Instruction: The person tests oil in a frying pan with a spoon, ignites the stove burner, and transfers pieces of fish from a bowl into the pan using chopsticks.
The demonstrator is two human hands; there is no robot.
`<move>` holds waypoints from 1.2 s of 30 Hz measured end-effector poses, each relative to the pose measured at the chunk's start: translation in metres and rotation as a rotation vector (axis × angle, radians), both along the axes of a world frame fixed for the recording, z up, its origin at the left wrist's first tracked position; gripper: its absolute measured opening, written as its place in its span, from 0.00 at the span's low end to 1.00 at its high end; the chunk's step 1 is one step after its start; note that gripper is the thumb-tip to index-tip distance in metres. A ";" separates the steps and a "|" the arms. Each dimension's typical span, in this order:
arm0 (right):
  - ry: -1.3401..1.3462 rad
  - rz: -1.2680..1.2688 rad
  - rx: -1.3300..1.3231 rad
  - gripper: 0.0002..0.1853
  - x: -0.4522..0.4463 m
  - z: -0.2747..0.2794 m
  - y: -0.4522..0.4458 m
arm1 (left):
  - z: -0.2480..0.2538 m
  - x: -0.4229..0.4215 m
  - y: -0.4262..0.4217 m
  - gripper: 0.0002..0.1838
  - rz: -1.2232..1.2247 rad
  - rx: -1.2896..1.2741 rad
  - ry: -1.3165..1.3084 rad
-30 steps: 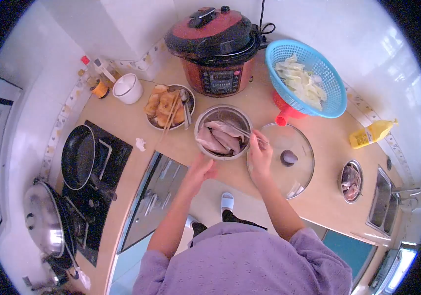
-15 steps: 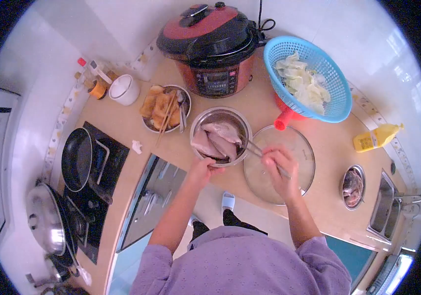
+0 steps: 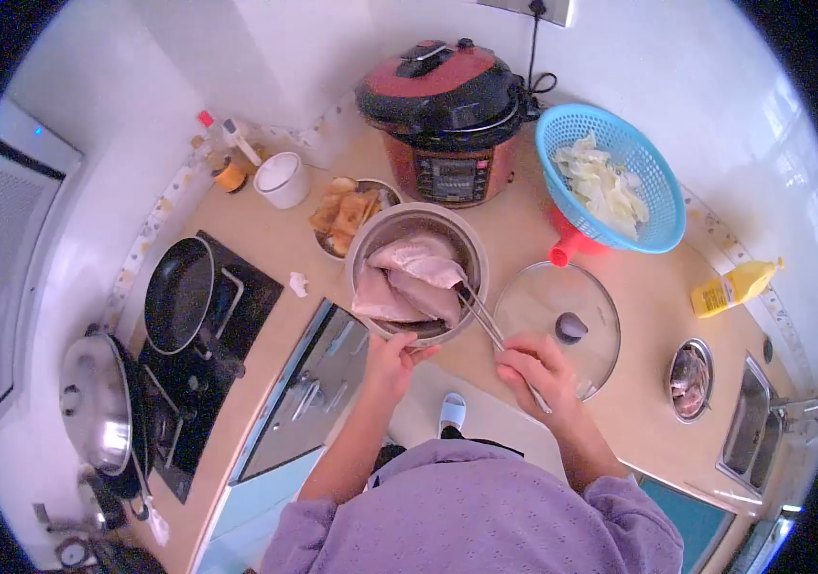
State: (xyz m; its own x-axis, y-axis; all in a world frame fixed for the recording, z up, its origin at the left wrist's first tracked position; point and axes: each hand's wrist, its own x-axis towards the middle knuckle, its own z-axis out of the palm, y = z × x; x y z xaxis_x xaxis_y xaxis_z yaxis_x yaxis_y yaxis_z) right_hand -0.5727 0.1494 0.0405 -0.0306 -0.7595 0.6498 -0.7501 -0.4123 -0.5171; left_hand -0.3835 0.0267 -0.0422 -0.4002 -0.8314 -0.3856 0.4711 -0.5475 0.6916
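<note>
My left hand [image 3: 392,368] grips the near rim of a round metal bowl [image 3: 478,244], with the thumb over the edge. Several pale raw pieces of meat [image 3: 414,277], which look like chicken breast, lie in it. The bowl is tilted toward me and appears raised off the counter. In my right hand [image 3: 538,373], closed round them, are thin metal chopsticks [image 3: 485,320]. Their tips reach over the bowl's right side and touch the meat. Under and beside my right hand, a glass lid [image 3: 600,330] with a dark knob lies on the counter.
Behind the bowl stand a red-black electric pressure cooker [image 3: 447,134] and a plate of browned slices [image 3: 344,212]. A blue colander [image 3: 662,187] of pale leaves sits right. A frying pan [image 3: 179,297] is on the stove at left; a dish of meat [image 3: 691,381] stands near the sink [image 3: 745,416].
The bowl has come up closer to me and slightly left, now overlapping the plate of slices. My right hand has moved down, off the lid's knob area. The view has shifted a little.
</note>
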 end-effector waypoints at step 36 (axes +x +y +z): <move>-0.511 0.357 -0.152 0.05 0.310 0.076 -0.144 | 0.113 0.278 0.027 0.26 0.399 -0.384 0.001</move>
State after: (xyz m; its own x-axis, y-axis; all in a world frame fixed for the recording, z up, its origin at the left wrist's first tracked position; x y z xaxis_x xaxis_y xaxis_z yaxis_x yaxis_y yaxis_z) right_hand -0.2625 0.0052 0.1166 -0.1267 -0.6810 0.7213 -0.2271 -0.6879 -0.6893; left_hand -0.1052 0.0541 0.0703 -0.0258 -0.9994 -0.0250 0.5910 -0.0354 0.8059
